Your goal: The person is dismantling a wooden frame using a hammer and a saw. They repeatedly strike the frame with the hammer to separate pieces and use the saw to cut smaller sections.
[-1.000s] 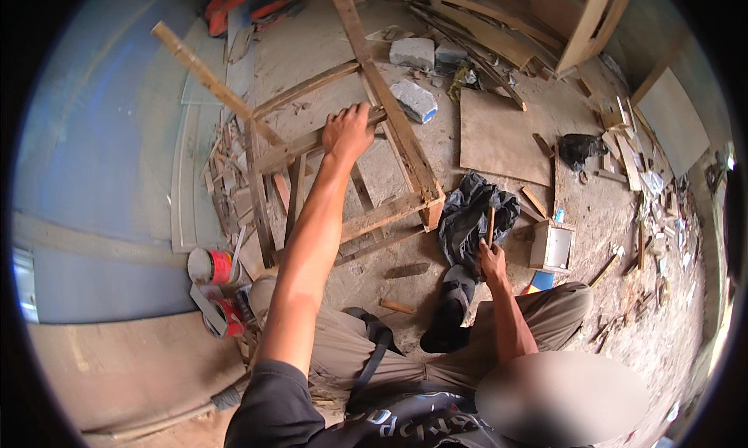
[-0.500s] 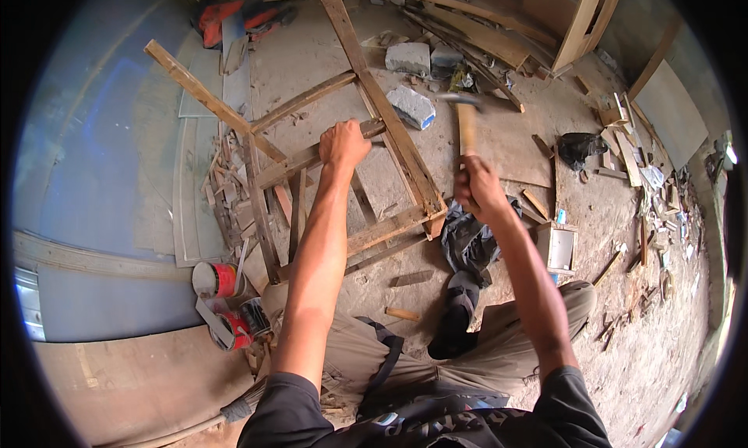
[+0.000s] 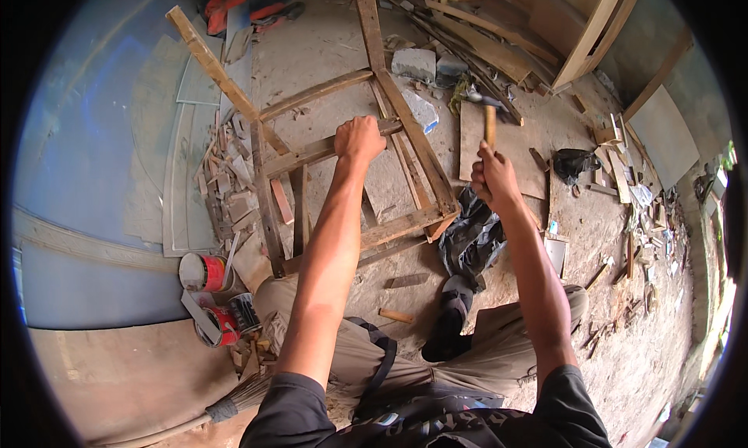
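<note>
A worn wooden frame [image 3: 417,140], like the frame of a chair, stands tilted in front of me, its long legs reaching away. My left hand [image 3: 361,139] is closed around one of its crossbars, and the fist hides part of that bar. To the right, my right hand [image 3: 494,175] grips a hammer [image 3: 489,125] by its wooden handle. The metal head points away from me, held up and apart from the frame. Beneath the right hand lies a crumpled black plastic bag [image 3: 471,234] on the floor, next to my foot.
Red paint cans [image 3: 201,272] stand at the left beside a pile of wood offcuts [image 3: 230,191]. Concrete blocks [image 3: 414,64] lie beyond the frame. Wood scraps and a black bag [image 3: 575,165] litter the right side. A wooden cabinet [image 3: 580,35] stands at the far right.
The frame and my left hand have shifted slightly right in view. My right hand has moved a little right and nearer with the hammer, whose head now shows more sharply.
</note>
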### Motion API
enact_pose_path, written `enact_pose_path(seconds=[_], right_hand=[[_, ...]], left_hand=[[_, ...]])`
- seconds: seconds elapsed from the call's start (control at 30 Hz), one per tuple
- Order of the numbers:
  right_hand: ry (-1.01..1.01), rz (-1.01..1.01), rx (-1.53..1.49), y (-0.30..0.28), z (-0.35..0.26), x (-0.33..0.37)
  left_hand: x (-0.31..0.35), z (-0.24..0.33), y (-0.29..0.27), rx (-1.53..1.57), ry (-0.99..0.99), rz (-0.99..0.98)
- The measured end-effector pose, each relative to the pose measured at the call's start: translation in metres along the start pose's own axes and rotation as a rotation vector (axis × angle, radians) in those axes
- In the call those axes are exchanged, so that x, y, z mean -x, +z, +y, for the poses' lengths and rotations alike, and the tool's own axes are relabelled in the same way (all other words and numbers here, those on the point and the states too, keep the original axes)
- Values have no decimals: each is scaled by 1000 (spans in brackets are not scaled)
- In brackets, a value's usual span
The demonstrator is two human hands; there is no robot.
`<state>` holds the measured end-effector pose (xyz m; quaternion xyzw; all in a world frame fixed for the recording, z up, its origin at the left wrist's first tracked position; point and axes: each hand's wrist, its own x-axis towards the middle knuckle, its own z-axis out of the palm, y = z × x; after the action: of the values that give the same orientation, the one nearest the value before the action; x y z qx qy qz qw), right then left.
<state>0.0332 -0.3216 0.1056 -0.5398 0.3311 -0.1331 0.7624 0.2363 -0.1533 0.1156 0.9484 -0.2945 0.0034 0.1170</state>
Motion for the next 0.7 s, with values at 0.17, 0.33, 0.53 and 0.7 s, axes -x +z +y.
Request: enact_pose_path(seconds=[0.17, 0.33, 0.53, 0.7], right_hand=[[144, -244, 129, -9, -19, 22], [205, -291, 355, -10, -32, 27], [167, -297, 364, -1, -31, 33], [91, -65, 239, -12, 12, 51]], left_hand=[[5, -8, 6, -3, 13, -6], [-1, -7, 7, 19, 18, 40], [-2, -16, 2, 37, 39, 62], [2, -15, 1, 46, 19, 36]])
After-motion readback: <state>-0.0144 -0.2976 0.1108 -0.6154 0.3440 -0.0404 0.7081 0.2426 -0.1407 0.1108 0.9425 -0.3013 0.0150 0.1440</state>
